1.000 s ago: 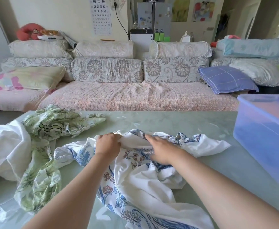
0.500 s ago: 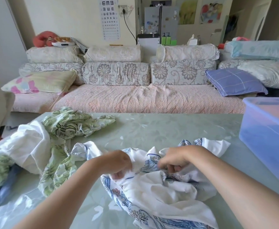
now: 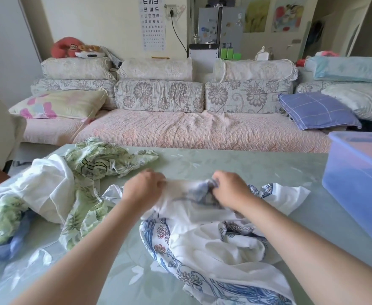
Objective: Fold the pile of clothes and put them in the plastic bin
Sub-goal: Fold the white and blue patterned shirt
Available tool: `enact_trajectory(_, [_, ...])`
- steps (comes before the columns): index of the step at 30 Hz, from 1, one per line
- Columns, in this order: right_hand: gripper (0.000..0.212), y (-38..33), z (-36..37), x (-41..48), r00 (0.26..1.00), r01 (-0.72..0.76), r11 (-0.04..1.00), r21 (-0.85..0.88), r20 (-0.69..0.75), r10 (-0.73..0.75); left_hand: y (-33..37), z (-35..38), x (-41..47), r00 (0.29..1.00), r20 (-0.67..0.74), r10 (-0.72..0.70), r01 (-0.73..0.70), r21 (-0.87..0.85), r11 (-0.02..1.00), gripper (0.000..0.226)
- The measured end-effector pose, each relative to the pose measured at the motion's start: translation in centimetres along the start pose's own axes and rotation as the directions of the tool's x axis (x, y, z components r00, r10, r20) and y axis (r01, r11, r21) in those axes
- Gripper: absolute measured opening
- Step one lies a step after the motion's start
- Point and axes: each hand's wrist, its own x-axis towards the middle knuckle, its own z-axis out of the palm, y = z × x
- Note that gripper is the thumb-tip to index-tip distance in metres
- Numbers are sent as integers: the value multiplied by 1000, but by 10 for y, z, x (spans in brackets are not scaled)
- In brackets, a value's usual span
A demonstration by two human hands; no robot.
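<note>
Both hands are on the blue-and-white floral garment (image 3: 202,238), mid-tabletop (image 3: 235,164) toward the near edge.

Left hand (image 3: 144,189): fingers curled, grip holding a bunched fold at the garment's far edge.

Right hand (image 3: 230,189): same, grip closed on a wad of the blue-printed fabric.

The hands are near each other with a short span of cloth stretched between them, raised slightly off the tabletop. That area is motion-blurred, so I can't tell exact finger placement. The rest of the garment is crumpled and unfolded, trailing to the near edge and spreading toward the right side.

Other clothes, left side of the tabletop, all crumpled:
- green leaf-print garment (image 3: 105,161) toward the far-left corner
- white garment (image 3: 48,186) just beside it and overlapping it
- blue cloth (image 3: 2,249) at the left edge, partly under the others

Plastic bin (image 3: 361,179): translucent blue, open top, at the right edge of the tabletop, well apart from both hands. Can't make out any contents.

Behind the tabletop: sofa (image 3: 180,128), with a purple checked pillow (image 3: 315,111) at its right end.
</note>
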Motion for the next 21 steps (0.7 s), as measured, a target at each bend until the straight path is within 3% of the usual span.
enact_trajectory(3, [9, -4, -17, 7, 943, -2, 994, 111, -330, 39, -1, -14, 7, 952, -297, -77, -9, -280, 960, 24])
enact_trajectory(5, [9, 0, -21, 14, 904, -15, 985, 169, -419, 85, 5, -18, 11, 940, -324, -104, -29, -380, 925, 18])
enact_trajectory(7, [7, 3, -21, 18, 910, -22, 974, 225, -399, 112, 9, -16, 12, 950, -293, -106, -35, -437, 899, 17])
enact_trajectory(9, [36, 5, -17, 16, 969, -35, 969, 244, -229, 92, 10, -10, 11, 983, -160, -93, 4, -481, 877, 43])
enact_trajectory(11, [72, 9, -14, 11, 997, -66, 976, 206, -19, 72, 9, 0, 6, 995, 78, -66, 95, -469, 878, 79])
enact_trajectory(13, [78, 15, -13, 7, 994, -59, 991, 118, 94, 48, 4, 13, 1, 976, 217, -1, 75, -333, 940, 91])
enact_trajectory(15, [57, 18, -12, 3, 990, -26, 999, 45, 139, 20, 2, 21, -3, 959, 274, 65, -13, -189, 982, 76])
enact_trajectory(18, [16, 9, -17, -8, 953, -14, 982, 188, 299, -44, 14, 18, -9, 904, 398, 155, -57, -246, 968, 29])
enact_trajectory(20, [25, -1, -22, -18, 857, -16, 967, 255, 502, -118, 26, 11, -16, 794, 568, 216, -69, -270, 960, 6])
enact_trajectory(21, [36, -3, -24, -23, 789, -3, 976, 216, 601, -130, 30, 9, -20, 702, 670, 242, -70, -274, 959, 10])
